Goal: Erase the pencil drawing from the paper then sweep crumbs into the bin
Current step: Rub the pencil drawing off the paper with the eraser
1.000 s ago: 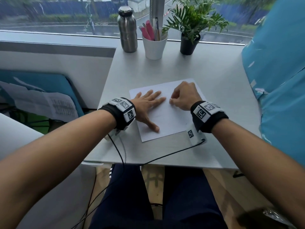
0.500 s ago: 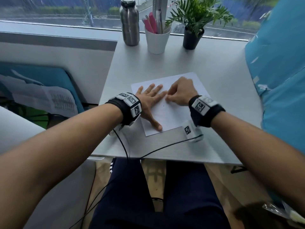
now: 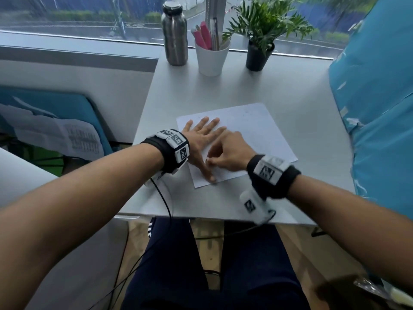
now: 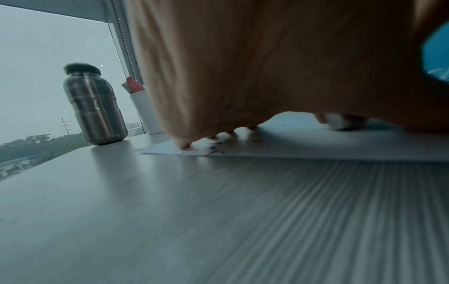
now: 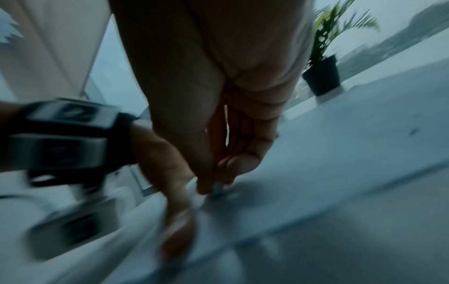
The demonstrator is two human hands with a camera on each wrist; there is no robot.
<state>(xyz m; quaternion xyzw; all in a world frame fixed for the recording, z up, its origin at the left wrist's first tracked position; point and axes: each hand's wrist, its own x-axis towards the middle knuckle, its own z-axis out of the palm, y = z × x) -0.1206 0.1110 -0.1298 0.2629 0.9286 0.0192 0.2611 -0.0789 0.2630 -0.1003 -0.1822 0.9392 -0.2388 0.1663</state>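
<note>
A white sheet of paper (image 3: 257,130) lies on the grey table (image 3: 301,97). My left hand (image 3: 201,135) lies flat on its left part with the fingers spread, holding it down. My right hand (image 3: 209,162) is curled, with the fingertips pinching a small white eraser (image 4: 336,123) against the paper just beside my left thumb. Motion blurs the right wrist view, where the eraser (image 5: 217,189) pokes out below the thumb and forefinger. Dark eraser crumbs (image 4: 213,149) lie on the paper by my left fingertips. Faint specks (image 3: 247,113) mark the far part of the sheet.
At the back by the window stand a steel bottle (image 3: 174,34), a white cup of pens (image 3: 211,57) and a potted plant (image 3: 259,52). A blue surface (image 3: 380,108) borders the table's right side. Cables hang off the near edge.
My right hand has slid from the middle of the sheet toward me and to the left, ending by the left thumb. The left hand has stayed flat on the paper.
</note>
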